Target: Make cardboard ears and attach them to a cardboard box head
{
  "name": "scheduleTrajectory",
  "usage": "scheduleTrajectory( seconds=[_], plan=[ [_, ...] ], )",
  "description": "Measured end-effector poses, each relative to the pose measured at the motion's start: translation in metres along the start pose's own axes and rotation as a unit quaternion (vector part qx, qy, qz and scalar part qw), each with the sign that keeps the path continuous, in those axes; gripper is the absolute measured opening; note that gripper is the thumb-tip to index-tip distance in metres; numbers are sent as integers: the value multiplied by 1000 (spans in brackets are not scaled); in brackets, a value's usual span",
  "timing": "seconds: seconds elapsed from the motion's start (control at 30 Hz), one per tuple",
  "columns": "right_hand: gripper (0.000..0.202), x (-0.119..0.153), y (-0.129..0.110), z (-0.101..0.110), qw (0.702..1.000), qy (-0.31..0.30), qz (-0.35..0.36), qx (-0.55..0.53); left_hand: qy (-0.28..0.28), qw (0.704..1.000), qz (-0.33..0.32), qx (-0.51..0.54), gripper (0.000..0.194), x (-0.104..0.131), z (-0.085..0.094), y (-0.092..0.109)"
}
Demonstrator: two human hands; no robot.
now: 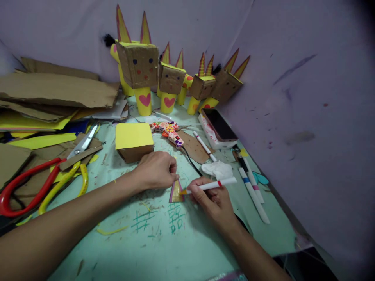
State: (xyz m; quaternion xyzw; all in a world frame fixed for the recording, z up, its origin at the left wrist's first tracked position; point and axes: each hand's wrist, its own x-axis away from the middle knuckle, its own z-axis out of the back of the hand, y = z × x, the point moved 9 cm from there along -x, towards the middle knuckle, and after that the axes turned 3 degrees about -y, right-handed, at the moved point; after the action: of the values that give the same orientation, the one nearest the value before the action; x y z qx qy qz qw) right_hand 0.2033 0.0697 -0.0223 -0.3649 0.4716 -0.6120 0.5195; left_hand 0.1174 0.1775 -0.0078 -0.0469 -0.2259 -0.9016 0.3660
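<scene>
A small cardboard triangle (176, 192) with purple-edged sides and a yellowish middle lies on the green table surface. My left hand (158, 169) is closed, its fingertips pinning the triangle's narrow upper end; the tip is hidden under them. In my right hand (212, 201) is a white marker (218, 184) with a red band, held like a pen, its orange-yellow nib touching the triangle's right side. Just beyond my left wrist stands a cardboard box (134, 136) with a yellow top. A floral glue gun (168, 130) lies past my left hand, its black cord running toward my right hand.
Red-handled scissors (32, 187) and yellow-handled pliers (64, 181) lie at left, before stacked cardboard (55, 91). Several box-headed figures (139, 66) with pointed ears stand along the back. At right are a phone (219, 124), crumpled tissue (217, 170) and capped markers (253, 195).
</scene>
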Motion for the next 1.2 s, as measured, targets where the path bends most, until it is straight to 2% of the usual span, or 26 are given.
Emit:
scheduleTrajectory(
  seconds=[0.13, 0.33, 0.53, 0.73, 0.93, 1.1, 1.2],
  plan=[
    [30, 3, 6, -1, 999, -22, -15, -23, 2, 1000, -2, 0, 16, -1, 0, 0],
    [29, 2, 3, 5, 997, 31, -12, -67, -1, 1000, -2, 1, 17, 0, -1, -1],
    [28, 3, -1, -3, 1000, -20, -7, -12, 2, 1000, -2, 3, 16, 0, -1, -1],
    [28, 2, 2, 2, 999, 13, -6, -42, 0, 1000, -3, 1, 16, 0, 0, 0],
    [28, 2, 1, -4, 1000, -20, -5, -22, 0, 1000, 1, 1, 15, 0, 0, -1],
    [19, 0, -2, 6, 998, 54, 17, -12, 0, 1000, 1, 2, 16, 0, -1, -1],
    [14, -3, -5, 3, 998, 53, 28, -1, 2, 1000, 1, 3, 15, 1, -1, -1]
  ],
)
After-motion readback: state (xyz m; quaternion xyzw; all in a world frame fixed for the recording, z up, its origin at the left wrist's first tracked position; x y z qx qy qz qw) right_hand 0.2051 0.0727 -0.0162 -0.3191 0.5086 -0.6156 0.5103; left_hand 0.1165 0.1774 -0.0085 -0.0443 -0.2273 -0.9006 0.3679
